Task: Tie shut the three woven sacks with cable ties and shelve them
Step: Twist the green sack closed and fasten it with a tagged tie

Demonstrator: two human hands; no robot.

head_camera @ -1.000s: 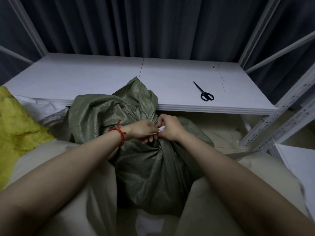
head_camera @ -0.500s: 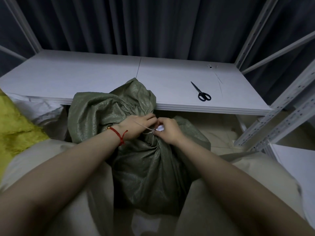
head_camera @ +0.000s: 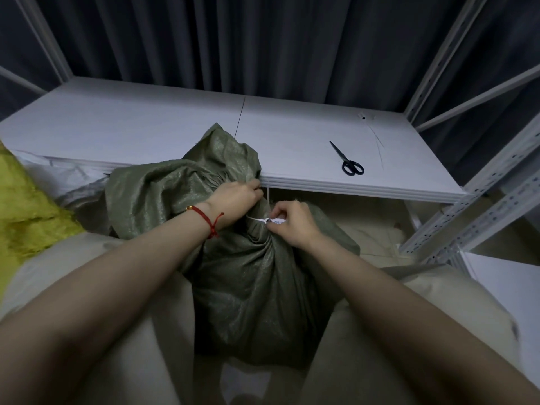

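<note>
A green woven sack [head_camera: 257,287] stands between my knees, its gathered top [head_camera: 210,168] flopped against the shelf edge. A white cable tie [head_camera: 258,220] circles the bunched neck. My right hand [head_camera: 292,223] pinches the tie's head with its small label. My left hand [head_camera: 236,200], red cord on the wrist, grips the tie's loose tail, which runs up past the neck. A yellow sack [head_camera: 26,211] lies at the far left, and a pale grey-white sack [head_camera: 70,182] lies behind it under the shelf edge.
The white shelf board [head_camera: 152,133] spans the view in front of me. Black scissors [head_camera: 347,159] lie on its right part, with spare thin cable ties [head_camera: 377,138] further back. Perforated white uprights [head_camera: 482,200] stand at the right. Dark curtains hang behind.
My left hand has moved up and away from my right hand, drawing the tie's tail out. The loop sits tighter round the neck. My right hand stays at the tie's head.
</note>
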